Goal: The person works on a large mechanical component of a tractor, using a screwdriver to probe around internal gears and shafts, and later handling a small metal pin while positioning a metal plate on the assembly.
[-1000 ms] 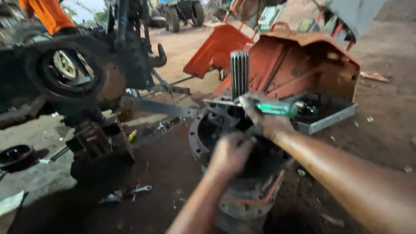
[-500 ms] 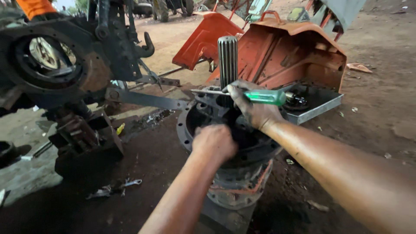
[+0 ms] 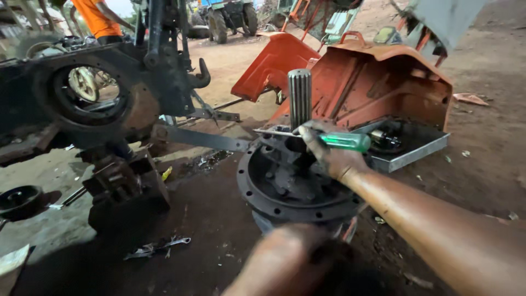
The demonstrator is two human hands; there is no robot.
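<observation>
My right hand (image 3: 327,152) grips a green-handled screwdriver (image 3: 346,142), whose metal blade lies level and points left across the top of a round black gear housing (image 3: 257,193). A splined steel shaft (image 3: 299,96) stands upright from the housing's middle, just behind my fingers. The dirty gears inside the housing sit below my right hand. My left hand (image 3: 293,262) is a blurred shape at the bottom edge, close to the camera and in front of the housing. Its fingers are not clear.
Orange metal fenders (image 3: 383,82) and a grey metal tray (image 3: 412,153) lie behind the housing. A black axle casing (image 3: 82,93) with a flat bar (image 3: 203,137) stands at the left, over a black block (image 3: 127,189). A person in an orange shirt (image 3: 96,19) is at the top left.
My left hand has come off the housing and drawn back toward the camera. The right hand keeps the screwdriver at the shaft's base. The view has shifted closer.
</observation>
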